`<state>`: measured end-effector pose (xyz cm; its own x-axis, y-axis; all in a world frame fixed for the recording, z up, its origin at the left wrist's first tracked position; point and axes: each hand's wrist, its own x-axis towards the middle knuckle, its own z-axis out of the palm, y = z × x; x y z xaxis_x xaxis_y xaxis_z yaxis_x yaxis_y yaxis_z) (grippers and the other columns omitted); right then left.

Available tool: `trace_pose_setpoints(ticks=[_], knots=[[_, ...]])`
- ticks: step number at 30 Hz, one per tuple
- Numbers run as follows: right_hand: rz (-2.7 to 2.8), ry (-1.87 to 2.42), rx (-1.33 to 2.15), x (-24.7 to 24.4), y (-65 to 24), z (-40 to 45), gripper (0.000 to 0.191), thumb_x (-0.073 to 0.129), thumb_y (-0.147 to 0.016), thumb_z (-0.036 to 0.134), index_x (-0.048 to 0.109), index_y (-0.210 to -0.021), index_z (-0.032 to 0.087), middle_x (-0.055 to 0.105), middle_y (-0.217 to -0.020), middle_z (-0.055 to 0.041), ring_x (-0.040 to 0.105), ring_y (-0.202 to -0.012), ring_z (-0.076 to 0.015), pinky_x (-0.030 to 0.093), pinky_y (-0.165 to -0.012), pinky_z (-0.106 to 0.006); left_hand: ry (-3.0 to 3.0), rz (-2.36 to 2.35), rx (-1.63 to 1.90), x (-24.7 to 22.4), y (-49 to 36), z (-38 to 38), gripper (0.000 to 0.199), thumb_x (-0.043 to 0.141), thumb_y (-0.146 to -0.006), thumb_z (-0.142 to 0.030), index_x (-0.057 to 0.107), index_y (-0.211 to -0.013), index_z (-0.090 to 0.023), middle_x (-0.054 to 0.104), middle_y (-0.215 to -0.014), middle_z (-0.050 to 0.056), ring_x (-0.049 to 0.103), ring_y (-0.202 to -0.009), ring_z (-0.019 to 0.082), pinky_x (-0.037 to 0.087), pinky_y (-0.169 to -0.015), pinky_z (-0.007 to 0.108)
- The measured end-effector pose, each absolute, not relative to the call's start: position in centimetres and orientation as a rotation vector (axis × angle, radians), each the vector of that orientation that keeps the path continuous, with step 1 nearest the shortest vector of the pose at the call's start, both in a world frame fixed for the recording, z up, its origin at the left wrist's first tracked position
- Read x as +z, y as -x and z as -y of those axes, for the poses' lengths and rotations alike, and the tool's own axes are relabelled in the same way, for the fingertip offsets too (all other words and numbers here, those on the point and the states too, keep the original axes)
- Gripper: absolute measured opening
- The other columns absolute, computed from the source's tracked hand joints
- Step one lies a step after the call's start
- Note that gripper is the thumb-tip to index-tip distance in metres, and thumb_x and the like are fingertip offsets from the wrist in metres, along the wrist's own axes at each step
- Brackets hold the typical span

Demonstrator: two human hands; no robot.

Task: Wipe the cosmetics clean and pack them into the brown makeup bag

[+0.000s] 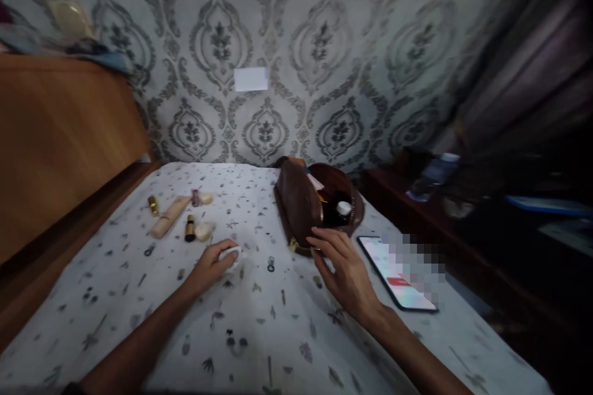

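Observation:
My left hand [213, 266] is closed around a small white object [234, 255] low over the patterned white cloth [259, 333]; its kind is too blurred to tell. My right hand [345, 271] has its fingers apart and holds nothing. Its fingertips are at the near side of a brown zippered bag [296, 207], which stands unzipped. Inside the bag a white round cap [343, 208] shows among dark contents. Left of my left hand lie a beige tube [170, 217], a dark bottle with a gold cap [189, 228] and a round cream-coloured item [202, 232].
A phone [393, 271] with a lit screen lies right of my right hand. Farther left are a small gold item [153, 205] and another pale round piece [205, 198]. A wooden panel [69, 148] borders the left; a clear bottle [433, 176] is at the right.

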<state>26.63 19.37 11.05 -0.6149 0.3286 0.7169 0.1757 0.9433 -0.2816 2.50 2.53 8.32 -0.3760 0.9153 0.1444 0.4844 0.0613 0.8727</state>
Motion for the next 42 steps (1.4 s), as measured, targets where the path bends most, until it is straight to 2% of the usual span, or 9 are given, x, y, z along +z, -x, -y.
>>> trace_pose_setpoints(ticks=[5, 8, 15, 21, 24, 26, 31, 37, 42], knots=[[2.350, 0.203, 0.484, 9.9, -23.6, -17.8, 0.018, 0.051, -0.090, 0.019, 0.067, -0.098, 0.024, 0.069, -0.102, -0.0100, 0.063, -0.097, -0.0251, 0.055, -0.083, -0.045, -1.504, -2.181, 1.328, 9.4, 0.1, -1.6, 0.029, 0.045, -0.090, -0.040, 0.063, -0.092, -0.017, 0.064, -0.081, 0.002, 0.057, -0.075, 0.018, 0.045, -0.069, 0.027], [2.409, 0.174, 0.652, 9.2, -21.5, -16.7, 0.017, 0.053, -0.088, 0.017, 0.068, -0.094, 0.021, 0.070, -0.098, -0.0094, 0.064, -0.093, -0.0233, 0.055, -0.081, -0.041, -1.640, -2.477, 1.315, 9.9, 2.5, -1.0, 0.028, 0.041, -0.093, -0.034, 0.062, -0.101, -0.017, 0.065, -0.096, 0.007, 0.059, -0.090, 0.022, 0.046, -0.081, 0.032], [2.504, 0.217, 1.048, 8.8, -16.5, -13.4, 0.021, 0.055, -0.083, 0.017, 0.070, -0.096, 0.018, 0.070, -0.096, -0.0084, 0.065, -0.083, -0.0197, 0.054, -0.069, -0.031, -1.894, -2.892, 0.543, 7.1, 4.4, -1.0, 0.034, 0.045, -0.093, -0.027, 0.054, -0.122, -0.013, 0.060, -0.110, 0.016, 0.051, -0.111, 0.031, 0.044, -0.090, 0.044], [2.284, 0.308, 1.411, 6.1, -13.1, -12.1, 0.019, 0.057, -0.080, 0.023, 0.072, -0.091, 0.019, 0.072, -0.090, -0.0054, 0.066, -0.082, -0.0204, 0.054, -0.073, -0.033, -1.886, -2.940, 0.466, 6.3, 4.4, -1.3, 0.027, 0.052, -0.089, -0.025, 0.056, -0.114, -0.014, 0.060, -0.103, 0.014, 0.050, -0.107, 0.031, 0.044, -0.087, 0.045], [2.028, 0.376, 1.687, 4.3, -12.4, -12.3, 0.023, 0.062, -0.078, 0.032, 0.069, -0.096, 0.019, 0.070, -0.087, -0.0057, 0.066, -0.078, -0.0209, 0.055, -0.063, -0.032, -1.890, -2.925, 0.557, 6.9, 3.9, -1.2, 0.028, 0.055, -0.088, -0.029, 0.056, -0.113, -0.015, 0.060, -0.103, 0.013, 0.051, -0.105, 0.031, 0.042, -0.090, 0.046], [1.852, 0.400, 1.841, 3.8, -12.4, -12.4, 0.036, 0.066, -0.076, 0.039, 0.066, -0.106, 0.019, 0.067, -0.093, -0.0066, 0.066, -0.078, -0.0205, 0.055, -0.059, -0.030, -1.899, -2.793, 0.817, 7.2, 3.0, -1.2, 0.028, 0.053, -0.090, -0.031, 0.054, -0.113, -0.016, 0.061, -0.102, 0.011, 0.053, -0.103, 0.028, 0.042, -0.092, 0.045], [1.607, 0.341, 2.030, 4.5, -12.9, -12.1, 0.052, 0.069, -0.075, 0.045, 0.057, -0.120, 0.022, 0.064, -0.105, -0.0072, 0.066, -0.085, -0.0200, 0.056, -0.065, -0.032, -1.753, -2.292, 1.308, 7.6, -0.2, -1.5, 0.026, 0.046, -0.094, -0.036, 0.053, -0.111, -0.017, 0.062, -0.105, 0.009, 0.058, -0.099, 0.022, 0.046, -0.088, 0.036], [1.532, 0.391, 2.057, 4.9, -12.7, -11.7, 0.044, 0.076, -0.067, 0.038, 0.061, -0.105, 0.021, 0.066, -0.081, -0.0010, 0.065, -0.072, -0.0178, 0.053, -0.061, -0.029, -1.642, -2.255, 1.260, 7.0, -0.9, -1.5, 0.032, 0.044, -0.094, -0.040, 0.055, -0.112, -0.016, 0.065, -0.106, 0.010, 0.060, -0.102, 0.023, 0.045, -0.093, 0.036], [1.486, 0.452, 2.056, 5.2, -13.0, -11.3, 0.047, 0.078, -0.066, 0.037, 0.059, -0.106, 0.021, 0.063, -0.085, 0.0002, 0.066, -0.071, -0.0163, 0.050, -0.057, -0.025, -1.779, -2.370, 1.234, 6.5, -0.5, -1.4, 0.030, 0.040, -0.096, -0.042, 0.057, -0.101, -0.017, 0.066, -0.095, 0.008, 0.062, -0.090, 0.021, 0.049, -0.083, 0.034]])
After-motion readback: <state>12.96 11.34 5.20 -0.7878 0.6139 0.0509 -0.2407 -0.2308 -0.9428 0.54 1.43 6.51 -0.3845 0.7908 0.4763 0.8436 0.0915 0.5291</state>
